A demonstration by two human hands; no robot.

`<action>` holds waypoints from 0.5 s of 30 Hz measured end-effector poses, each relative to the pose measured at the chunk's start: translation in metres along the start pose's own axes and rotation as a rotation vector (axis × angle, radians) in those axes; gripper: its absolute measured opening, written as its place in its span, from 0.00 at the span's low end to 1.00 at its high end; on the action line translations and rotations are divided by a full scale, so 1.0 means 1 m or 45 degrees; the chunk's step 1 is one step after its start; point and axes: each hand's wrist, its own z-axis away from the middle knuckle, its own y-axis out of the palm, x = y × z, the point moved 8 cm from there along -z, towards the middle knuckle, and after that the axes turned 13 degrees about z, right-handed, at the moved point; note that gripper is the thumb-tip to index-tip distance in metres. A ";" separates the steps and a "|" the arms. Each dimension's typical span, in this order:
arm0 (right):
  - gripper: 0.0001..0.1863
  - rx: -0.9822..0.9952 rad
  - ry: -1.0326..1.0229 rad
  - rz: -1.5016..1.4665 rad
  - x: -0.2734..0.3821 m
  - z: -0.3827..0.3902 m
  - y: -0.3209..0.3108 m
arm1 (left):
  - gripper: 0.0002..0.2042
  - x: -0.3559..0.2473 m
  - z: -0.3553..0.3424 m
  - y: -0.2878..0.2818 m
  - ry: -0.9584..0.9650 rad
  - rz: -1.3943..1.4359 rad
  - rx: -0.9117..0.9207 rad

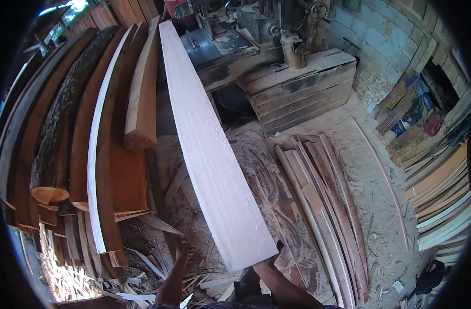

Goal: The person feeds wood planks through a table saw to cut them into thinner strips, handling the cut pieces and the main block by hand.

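Note:
A long pale sawn board stretches from the bottom middle up toward the machine at the top. My right hand grips its near end from the side and underneath, partly hidden by the wood. My left hand is off the board's left side, low in the view, with fingers apart near a splintered scrap strip; it holds nothing that I can see.
Stacked timber and a bark-edged log fill the left. A dusty machine with a wooden box base stands ahead; a person in red is partly visible behind. Loose slats lie right of me, more stacked strips farther right.

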 end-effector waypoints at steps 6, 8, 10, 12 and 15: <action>0.35 -0.576 -0.010 0.766 -0.010 -0.196 0.156 | 0.20 0.184 0.090 -0.172 -0.246 -0.005 -0.495; 0.35 -0.485 -0.273 1.096 0.018 -0.252 0.195 | 0.20 0.207 0.117 -0.134 -0.430 0.208 -0.461; 0.34 -0.325 -0.570 1.437 0.041 -0.263 0.230 | 0.20 0.212 0.127 -0.083 -0.434 0.364 -0.334; 0.33 -0.167 -0.767 1.922 0.058 -0.253 0.252 | 0.20 0.201 0.132 -0.019 -0.404 0.438 -0.180; 0.25 0.043 -0.830 2.454 0.082 -0.224 0.194 | 0.19 0.120 0.143 0.093 -0.348 0.237 0.034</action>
